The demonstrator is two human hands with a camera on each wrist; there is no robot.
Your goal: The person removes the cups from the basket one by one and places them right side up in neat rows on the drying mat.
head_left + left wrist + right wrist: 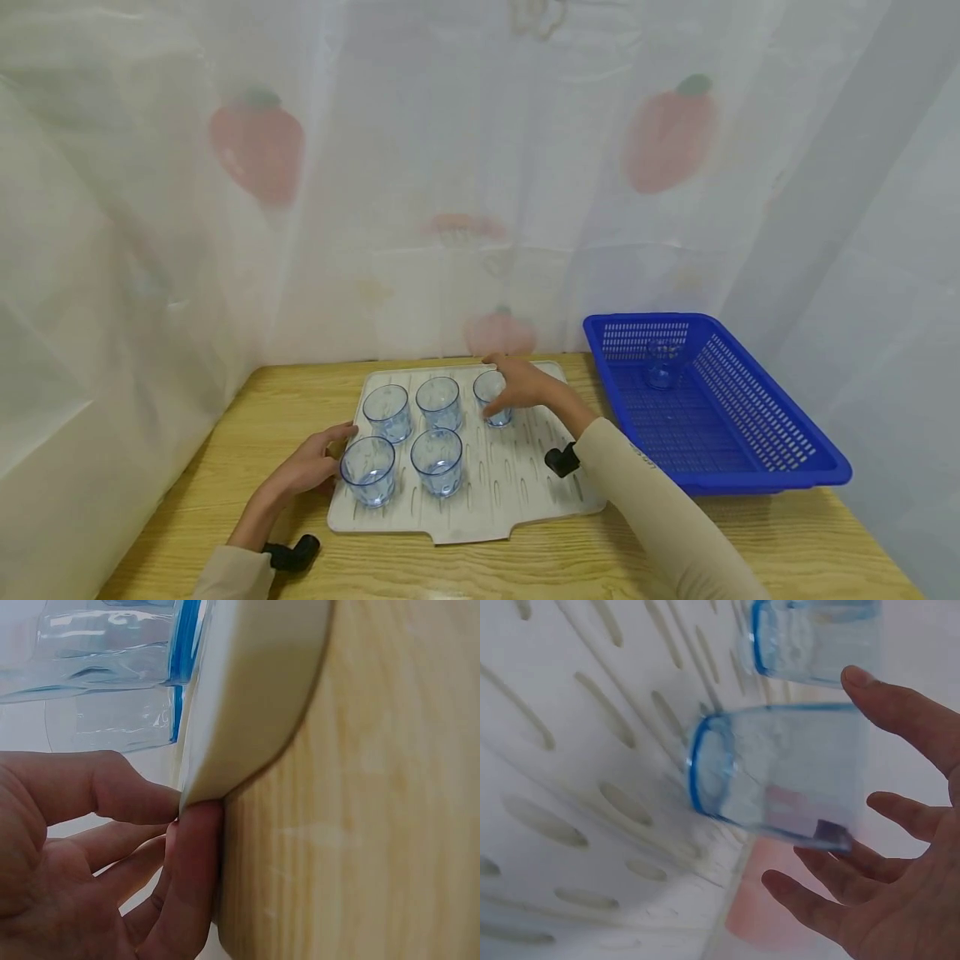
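A white draining board (528, 483) with oval slots lies on the wooden table, bearing several clear blue-tinted glass tumblers. At its left edge my left hand (306, 464) pinches the board's rim between thumb and finger, near the front-left tumbler (369, 473). My right hand (525, 385) reaches over the back of the board around the rightmost tumbler (491, 402). In the right wrist view this tumbler (780, 772) stands on the slotted surface, the thumb (885, 697) overlapping its mouth. The other fingers are spread at its far side.
A blue plastic basket (765, 481) stands to the right, with one tumbler (662, 373) inside. Translucent curtains with strawberry prints (257, 146) hang behind and at the sides. The wooden tabletop (390, 567) shows along the front.
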